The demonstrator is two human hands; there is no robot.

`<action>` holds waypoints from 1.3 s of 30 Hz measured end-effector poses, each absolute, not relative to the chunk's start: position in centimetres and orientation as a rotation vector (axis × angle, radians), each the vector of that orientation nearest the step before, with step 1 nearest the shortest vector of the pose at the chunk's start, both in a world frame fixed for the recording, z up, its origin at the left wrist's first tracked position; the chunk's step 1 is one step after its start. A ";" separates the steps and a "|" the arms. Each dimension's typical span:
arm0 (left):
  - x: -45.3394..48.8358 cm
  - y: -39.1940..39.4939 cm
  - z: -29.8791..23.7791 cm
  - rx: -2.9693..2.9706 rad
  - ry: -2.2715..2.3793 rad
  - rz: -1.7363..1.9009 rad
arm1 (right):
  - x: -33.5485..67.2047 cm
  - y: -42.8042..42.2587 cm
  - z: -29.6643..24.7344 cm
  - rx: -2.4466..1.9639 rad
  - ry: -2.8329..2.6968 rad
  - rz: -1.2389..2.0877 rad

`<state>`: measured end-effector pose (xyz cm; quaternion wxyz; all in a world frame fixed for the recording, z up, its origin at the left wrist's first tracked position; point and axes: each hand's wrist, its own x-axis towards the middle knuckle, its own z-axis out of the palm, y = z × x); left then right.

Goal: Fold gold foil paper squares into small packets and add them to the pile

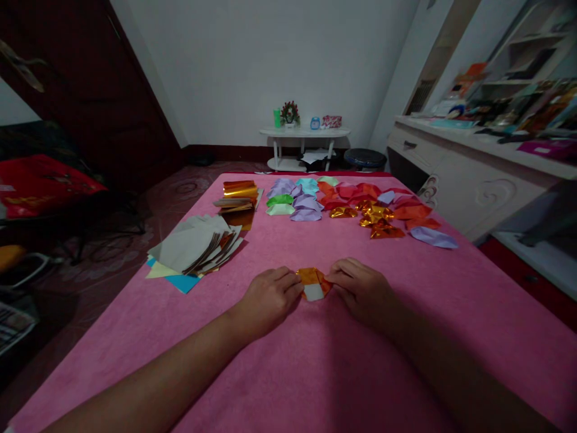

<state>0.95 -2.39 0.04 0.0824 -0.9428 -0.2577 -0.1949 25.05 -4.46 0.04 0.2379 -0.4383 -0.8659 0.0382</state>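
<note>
Between my two hands is a small folded sheet of gold foil paper (309, 276), with a pale patch of its backing showing at the near side. My left hand (276, 294) grips its left edge, fingers closed. At the right edge, my right hand (360, 291) pinches the foil between thumb and fingers. The paper is held low over the pink cloth; whether it touches the cloth I cannot tell. Beyond it lie folded gold foil pieces (377, 215), lilac pieces (307, 207), red pieces (412, 210) and green pieces (280, 204).
A fanned stack of grey-backed sheets (192, 240) lies on the pink cloth (252, 385) at the left, over blue and yellow paper. Behind it stands a pile of gold sheets (238, 191). A white drawer cabinet (433, 150) is at the right, a red bag (45, 186) at the left.
</note>
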 end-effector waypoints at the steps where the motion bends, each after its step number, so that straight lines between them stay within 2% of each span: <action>1: 0.9 -2.3 0.0 -2.827 -0.777 -0.596 | 25.0 -4.5 0.1 -1.197 -2.374 0.103; 8: 0.7 -2.1 -0.1 -2.959 -0.853 -0.708 | 24.8 -4.7 0.3 -1.179 -2.421 0.186; 13: 0.6 -2.0 -0.3 -3.119 -1.051 -0.923 | 24.6 -4.5 0.2 -1.186 -2.334 0.255; 20: 0.9 -1.7 -0.6 -3.199 -1.377 -1.180 | 24.2 -4.0 -0.1 -1.290 -2.063 0.533; 24: 1.2 -1.7 -0.2 -3.129 -1.504 -1.088 | 23.6 -3.3 -0.4 -1.426 -1.962 0.547; 39: 1.8 -1.9 0.6 -2.817 -1.829 -0.723 | 22.1 -2.9 -0.7 -1.777 -1.932 0.254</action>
